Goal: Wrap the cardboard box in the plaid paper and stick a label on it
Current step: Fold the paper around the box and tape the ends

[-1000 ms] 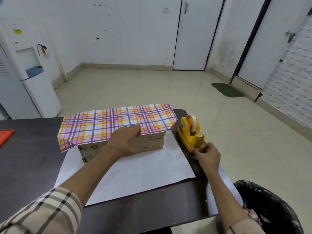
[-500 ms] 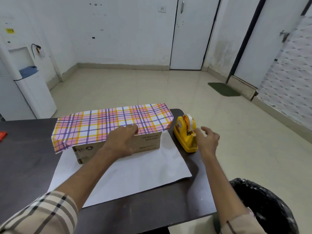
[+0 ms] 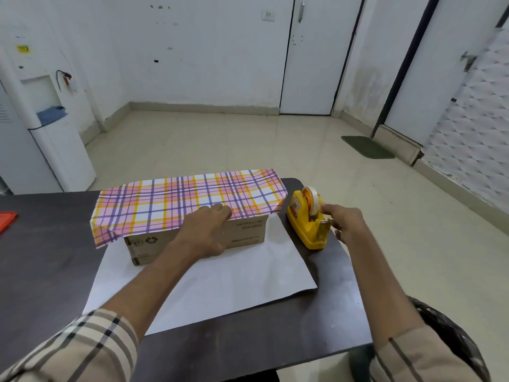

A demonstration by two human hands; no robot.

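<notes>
The cardboard box [image 3: 249,233] lies lengthwise on the white underside of the plaid paper [image 3: 170,200], and the far half of the sheet is folded over its top. My left hand [image 3: 203,230] presses the folded paper's edge down at the box's front top edge, fingers on top and thumb on the cardboard face. A yellow tape dispenser [image 3: 300,218] stands just right of the box. My right hand [image 3: 345,221] is at its cutter end, index finger and thumb closed around the front. No label is in view.
The dark table [image 3: 41,260] ends close to the right of the dispenser. A black-bagged bin [image 3: 457,343] stands on the floor beyond that edge. An orange object [image 3: 6,219] lies at the table's far left. A white water dispenser [image 3: 55,139] stands behind.
My right hand pinched at the cutter, lifted off open, and has come back to close on the dispenser's front. My left hand has stayed on the paper and box.
</notes>
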